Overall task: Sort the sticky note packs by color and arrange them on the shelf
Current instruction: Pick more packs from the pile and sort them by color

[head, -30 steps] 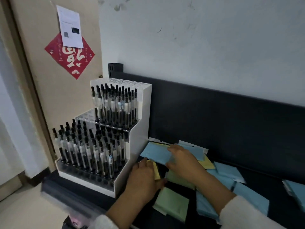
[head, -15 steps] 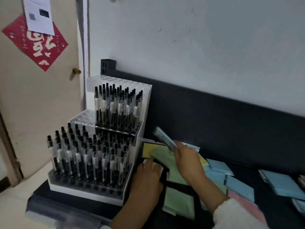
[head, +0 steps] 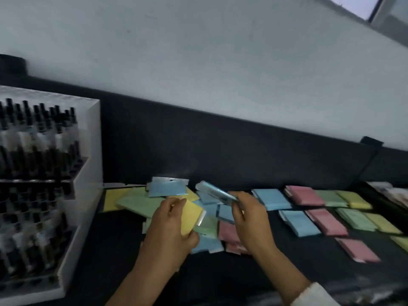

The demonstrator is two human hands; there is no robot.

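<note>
My left hand (head: pixel 167 230) grips a yellow sticky note pack (head: pixel 191 215) just above a loose heap of mixed packs (head: pixel 136 203) on the black shelf (head: pixel 254 272). My right hand (head: pixel 249 217) holds a blue pack (head: pixel 217 193) tilted on edge above the heap. To the right lie sorted rows: blue packs (head: pixel 272 198), pink packs (head: pixel 303 195), green packs (head: pixel 331 197) and yellow packs (head: pixel 355 199), with a second row in front of them. A pink pack (head: pixel 228 231) and a blue pack (head: pixel 206 244) lie under my hands.
A white tiered pen display (head: pixel 44 184) full of black-capped pens stands at the left end of the shelf. A black back panel (head: pixel 220 146) runs behind the packs, below a pale wall. More pale packs (head: pixel 388 191) sit at the far right.
The view has swung right, so the sorted rows now show. My left hand has picked a yellow pack off the heap. My right hand still holds the blue pack, now further right.
</note>
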